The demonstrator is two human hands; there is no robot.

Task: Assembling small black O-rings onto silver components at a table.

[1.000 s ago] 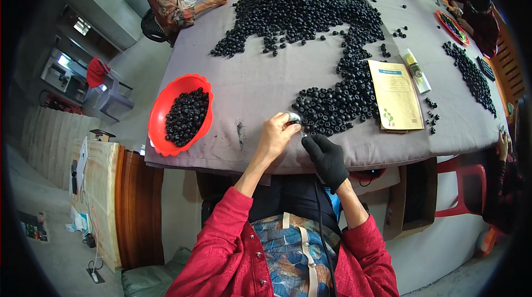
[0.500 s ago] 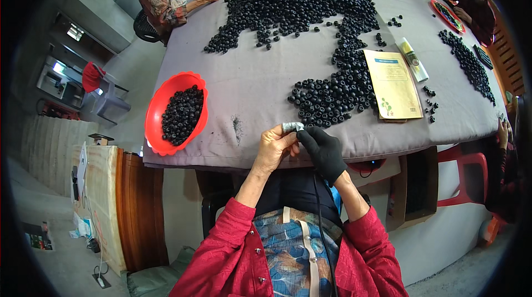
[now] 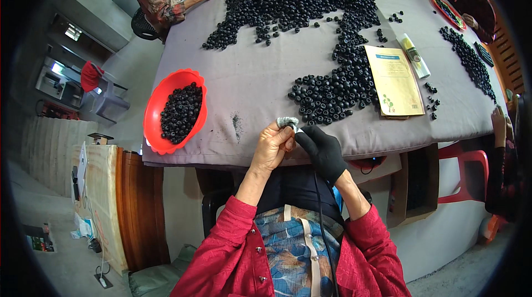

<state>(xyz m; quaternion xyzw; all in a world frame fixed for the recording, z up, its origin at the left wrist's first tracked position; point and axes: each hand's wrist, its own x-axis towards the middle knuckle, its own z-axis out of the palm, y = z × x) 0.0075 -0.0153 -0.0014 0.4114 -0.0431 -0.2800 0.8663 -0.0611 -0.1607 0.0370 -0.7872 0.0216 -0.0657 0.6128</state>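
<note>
Fingers (image 3: 285, 133) of our left hand (image 3: 272, 150) are pinching a small grey piece (image 3: 287, 122), gloved right hand (image 3: 321, 150) clenching beside it at three o'clock — loosening risks dropping it off the counter (image 3: 249, 83).

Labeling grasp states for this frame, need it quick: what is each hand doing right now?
Left hand: bare, fingers closed on a small grey piece at the table edge.
Right hand: black glove, fingers pinched at the same piece; what else it holds cannot be told.

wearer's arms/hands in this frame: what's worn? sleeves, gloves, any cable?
Both forearms come out of red long sleeves, pushed up short of the wrists. The left hand is bare. The right hand wears a plain black glove that covers it to the wrist. A thin black cable runs from under the gloved hand down over the patterned blue top. No rings, watch or markings are visible.
</note>
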